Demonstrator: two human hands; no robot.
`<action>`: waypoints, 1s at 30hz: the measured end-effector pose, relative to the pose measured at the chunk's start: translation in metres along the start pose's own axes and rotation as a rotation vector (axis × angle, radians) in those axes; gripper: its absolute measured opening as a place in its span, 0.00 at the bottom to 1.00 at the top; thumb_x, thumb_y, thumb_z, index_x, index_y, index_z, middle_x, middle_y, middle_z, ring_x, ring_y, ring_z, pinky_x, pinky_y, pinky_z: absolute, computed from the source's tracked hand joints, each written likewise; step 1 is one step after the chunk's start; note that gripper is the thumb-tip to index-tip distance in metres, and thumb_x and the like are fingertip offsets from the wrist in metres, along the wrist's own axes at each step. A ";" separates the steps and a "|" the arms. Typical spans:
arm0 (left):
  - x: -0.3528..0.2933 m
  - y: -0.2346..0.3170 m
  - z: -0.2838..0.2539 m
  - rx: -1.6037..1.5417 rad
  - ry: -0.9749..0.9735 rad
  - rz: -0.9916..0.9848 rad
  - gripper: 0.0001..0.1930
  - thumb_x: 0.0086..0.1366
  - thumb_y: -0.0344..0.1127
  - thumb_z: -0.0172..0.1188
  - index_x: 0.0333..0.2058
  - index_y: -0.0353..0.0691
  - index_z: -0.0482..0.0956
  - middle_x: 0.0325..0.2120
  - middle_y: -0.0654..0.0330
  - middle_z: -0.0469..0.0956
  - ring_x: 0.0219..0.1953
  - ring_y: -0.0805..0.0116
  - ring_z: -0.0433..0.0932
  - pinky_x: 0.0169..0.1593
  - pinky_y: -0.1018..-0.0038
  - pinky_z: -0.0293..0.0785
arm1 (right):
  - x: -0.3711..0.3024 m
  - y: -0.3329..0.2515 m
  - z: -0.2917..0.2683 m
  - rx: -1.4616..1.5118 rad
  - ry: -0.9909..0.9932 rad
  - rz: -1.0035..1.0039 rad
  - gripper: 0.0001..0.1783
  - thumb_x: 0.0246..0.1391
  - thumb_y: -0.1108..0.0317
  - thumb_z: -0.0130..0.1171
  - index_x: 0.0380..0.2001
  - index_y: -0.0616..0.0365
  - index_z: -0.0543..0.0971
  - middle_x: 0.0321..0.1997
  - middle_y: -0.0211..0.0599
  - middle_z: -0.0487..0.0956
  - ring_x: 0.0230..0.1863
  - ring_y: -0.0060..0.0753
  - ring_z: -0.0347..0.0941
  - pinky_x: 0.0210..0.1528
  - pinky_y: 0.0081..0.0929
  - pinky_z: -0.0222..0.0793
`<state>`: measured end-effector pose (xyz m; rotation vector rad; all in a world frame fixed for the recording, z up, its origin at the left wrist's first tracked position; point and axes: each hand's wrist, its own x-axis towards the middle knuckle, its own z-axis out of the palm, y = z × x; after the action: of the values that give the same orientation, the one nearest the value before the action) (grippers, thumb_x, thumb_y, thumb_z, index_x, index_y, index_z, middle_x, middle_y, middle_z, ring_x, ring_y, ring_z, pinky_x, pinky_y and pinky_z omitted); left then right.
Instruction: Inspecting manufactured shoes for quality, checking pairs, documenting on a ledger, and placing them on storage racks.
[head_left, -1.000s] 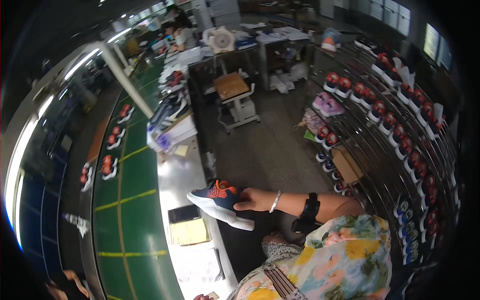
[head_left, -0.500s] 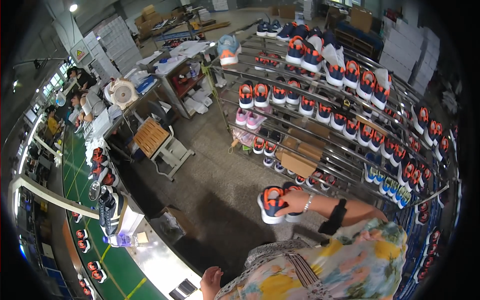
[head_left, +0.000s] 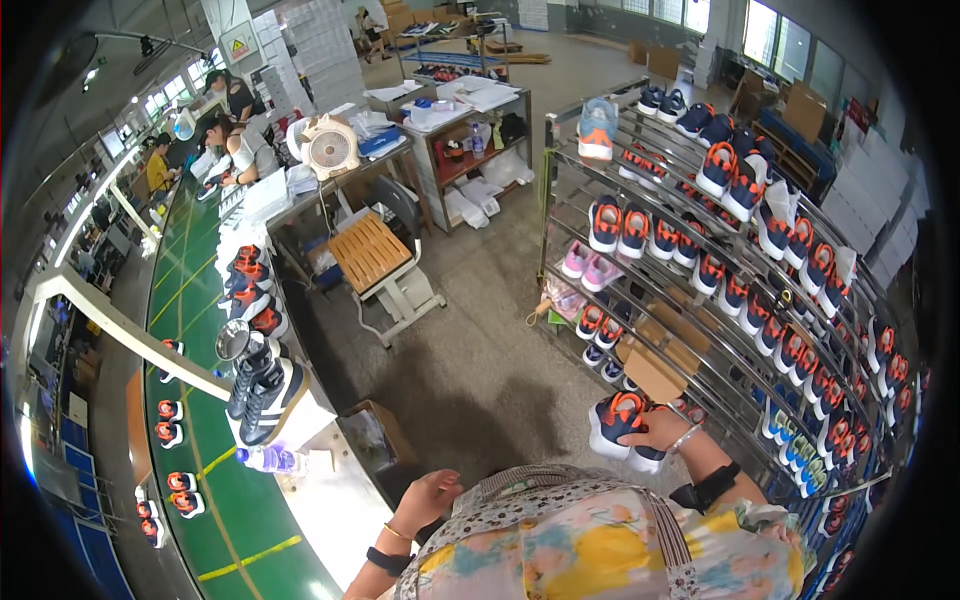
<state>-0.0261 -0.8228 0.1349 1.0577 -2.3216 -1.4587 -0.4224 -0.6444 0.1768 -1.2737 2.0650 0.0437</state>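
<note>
My right hand (head_left: 662, 430) grips a pair of navy sneakers (head_left: 612, 425) with orange linings and white soles, held side by side in front of the shoe rack. The farther shoe is partly covered by my fingers. My left hand (head_left: 430, 497) hangs close to my waist, its fingers curled in and nothing visible in them. Beside it, on the left, runs a white worktop (head_left: 335, 510). Many similar sneakers (head_left: 718, 168) line the metal rack (head_left: 690, 215) on my right.
A green conveyor (head_left: 235, 530) on the left carries more sneakers. Black high-top shoes (head_left: 270, 395) and a purple-labelled bottle (head_left: 268, 459) stand at the worktop. A wooden-topped stool (head_left: 370, 252), a fan (head_left: 330, 148) and an open carton (head_left: 375, 440) are ahead. People (head_left: 235, 150) sit farther along the conveyor.
The view has swung left, showing more of the conveyor and my left forearm. My right hand still holds the sneakers, now appearing farther right and nearer the rack's lower shelves.
</note>
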 end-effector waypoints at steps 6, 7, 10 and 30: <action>0.073 -0.019 -0.030 0.171 -0.076 0.009 0.15 0.58 0.40 0.57 0.40 0.36 0.75 0.34 0.53 0.78 0.38 0.58 0.78 0.42 0.69 0.73 | -0.009 -0.022 -0.017 0.316 0.191 0.096 0.36 0.40 0.36 0.59 0.37 0.60 0.78 0.31 0.45 0.79 0.35 0.42 0.75 0.38 0.32 0.69; 0.090 -0.015 -0.030 0.181 -0.109 0.035 0.15 0.58 0.40 0.57 0.40 0.36 0.75 0.35 0.53 0.78 0.38 0.58 0.77 0.42 0.69 0.73 | -0.013 -0.019 -0.016 0.321 0.193 0.104 0.36 0.40 0.36 0.59 0.37 0.60 0.78 0.31 0.45 0.79 0.35 0.42 0.75 0.38 0.32 0.69; 0.143 0.000 -0.019 0.269 -0.176 0.175 0.15 0.58 0.39 0.57 0.41 0.37 0.74 0.37 0.53 0.77 0.39 0.57 0.76 0.42 0.68 0.72 | -0.023 -0.006 -0.019 0.479 0.158 0.242 0.35 0.41 0.39 0.60 0.40 0.62 0.77 0.35 0.49 0.79 0.38 0.46 0.75 0.42 0.33 0.69; 0.366 0.149 0.120 0.680 -0.704 0.860 0.17 0.57 0.44 0.57 0.43 0.42 0.73 0.42 0.54 0.73 0.44 0.53 0.72 0.47 0.63 0.68 | -0.026 0.107 0.011 0.515 0.336 0.603 0.41 0.38 0.30 0.54 0.33 0.63 0.79 0.36 0.56 0.76 0.42 0.52 0.71 0.46 0.40 0.66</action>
<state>-0.4218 -0.9428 0.1312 -0.5328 -3.2003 -0.7375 -0.4939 -0.5647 0.1497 -0.3418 2.4597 -0.4277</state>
